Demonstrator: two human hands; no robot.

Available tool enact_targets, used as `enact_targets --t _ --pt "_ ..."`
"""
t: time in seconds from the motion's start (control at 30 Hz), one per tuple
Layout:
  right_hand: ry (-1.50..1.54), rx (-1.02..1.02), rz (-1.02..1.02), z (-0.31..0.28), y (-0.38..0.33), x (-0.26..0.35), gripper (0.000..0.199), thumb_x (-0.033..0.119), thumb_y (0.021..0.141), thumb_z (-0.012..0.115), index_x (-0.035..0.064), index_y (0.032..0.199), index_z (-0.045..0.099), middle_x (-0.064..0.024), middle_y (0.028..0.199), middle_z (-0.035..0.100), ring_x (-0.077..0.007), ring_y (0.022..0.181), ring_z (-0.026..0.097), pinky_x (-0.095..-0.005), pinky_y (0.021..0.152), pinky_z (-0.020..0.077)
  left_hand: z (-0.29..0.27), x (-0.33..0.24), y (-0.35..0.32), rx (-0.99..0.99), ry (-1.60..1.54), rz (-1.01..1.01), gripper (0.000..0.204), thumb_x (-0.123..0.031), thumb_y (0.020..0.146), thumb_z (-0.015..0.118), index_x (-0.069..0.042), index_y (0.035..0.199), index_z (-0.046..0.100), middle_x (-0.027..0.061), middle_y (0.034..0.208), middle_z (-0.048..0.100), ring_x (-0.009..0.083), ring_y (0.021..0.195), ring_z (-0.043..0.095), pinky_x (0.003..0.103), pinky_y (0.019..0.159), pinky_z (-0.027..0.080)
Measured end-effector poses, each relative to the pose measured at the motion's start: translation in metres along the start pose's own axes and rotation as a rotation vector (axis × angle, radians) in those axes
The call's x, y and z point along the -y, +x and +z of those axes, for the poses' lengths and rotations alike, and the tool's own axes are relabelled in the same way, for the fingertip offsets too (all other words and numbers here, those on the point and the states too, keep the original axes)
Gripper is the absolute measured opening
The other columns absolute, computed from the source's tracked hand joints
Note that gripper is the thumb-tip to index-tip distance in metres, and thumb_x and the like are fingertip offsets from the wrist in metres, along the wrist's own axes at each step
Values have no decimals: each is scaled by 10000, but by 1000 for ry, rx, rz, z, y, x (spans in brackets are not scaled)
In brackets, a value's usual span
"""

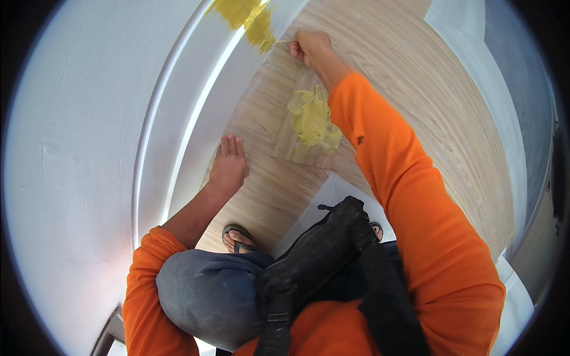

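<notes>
My right hand (pixel 312 47) is closed at the far end of the white baseboard (pixel 208 101), low by the floor. A thin sliver shows between its fingertips and the yellow patch (pixel 259 32) on the baseboard; what it grips is too small to name. My left hand (pixel 230 163) is nearer to me, its fingers stretched out and resting by the foot of the baseboard, with nothing in it. Between the hands, a wood-patterned piece (pixel 285 142) lies on the floor, bearing a crumpled, smeared yellow mass (pixel 314 118).
The wood-patterned floor (pixel 404 89) spreads to the right, bordered by pale sheeting (pixel 496 77). A white wall (pixel 77 148) rises on the left. A greyish sheet (pixel 314 202) lies by my sandalled feet (pixel 238 238). A black bag (pixel 320 237) hangs in front of me.
</notes>
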State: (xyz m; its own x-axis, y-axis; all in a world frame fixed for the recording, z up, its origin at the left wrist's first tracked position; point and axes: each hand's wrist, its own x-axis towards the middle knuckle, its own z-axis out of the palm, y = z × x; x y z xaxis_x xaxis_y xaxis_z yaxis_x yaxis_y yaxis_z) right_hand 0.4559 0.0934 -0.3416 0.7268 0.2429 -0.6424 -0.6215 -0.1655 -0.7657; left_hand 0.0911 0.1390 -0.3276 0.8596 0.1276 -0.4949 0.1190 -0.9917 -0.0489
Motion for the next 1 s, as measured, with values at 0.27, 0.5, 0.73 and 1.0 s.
enact_targets --t 0.27,0.5,0.73,1.0 --pt "71 95 -92 7 -9 3 105 1 918 663 -33 818 652 -116 730 653 -189 552 600 -311 499 536 9 0 3 8 1 -8 893 -213 849 804 206 1514 380 397 1558 445 506 1475 428 487 1241 370" --pt "-52 93 16 7 0 -14 94 -3 909 673 -60 837 695 -157 754 699 -204 559 623 -334 474 527 9 -2 7 26 31 -30 774 -160 894 731 208 1496 413 403 1547 456 506 1471 435 492 1233 383" --pt "-67 81 -101 8 10 -7 103 -16 912 667 -77 830 675 -140 742 677 -212 560 620 -356 470 527 5 -5 7 17 69 7 742 -159 916 696 195 1507 420 399 1544 467 508 1458 457 484 1225 393" --pt "-29 183 -23 13 -5 -13 99 16 903 693 -42 826 672 -115 702 654 -194 542 604 -325 499 498 5 -5 10 79 95 -13 769 -158 906 713 192 1518 407 393 1551 461 502 1450 458 485 1213 408"
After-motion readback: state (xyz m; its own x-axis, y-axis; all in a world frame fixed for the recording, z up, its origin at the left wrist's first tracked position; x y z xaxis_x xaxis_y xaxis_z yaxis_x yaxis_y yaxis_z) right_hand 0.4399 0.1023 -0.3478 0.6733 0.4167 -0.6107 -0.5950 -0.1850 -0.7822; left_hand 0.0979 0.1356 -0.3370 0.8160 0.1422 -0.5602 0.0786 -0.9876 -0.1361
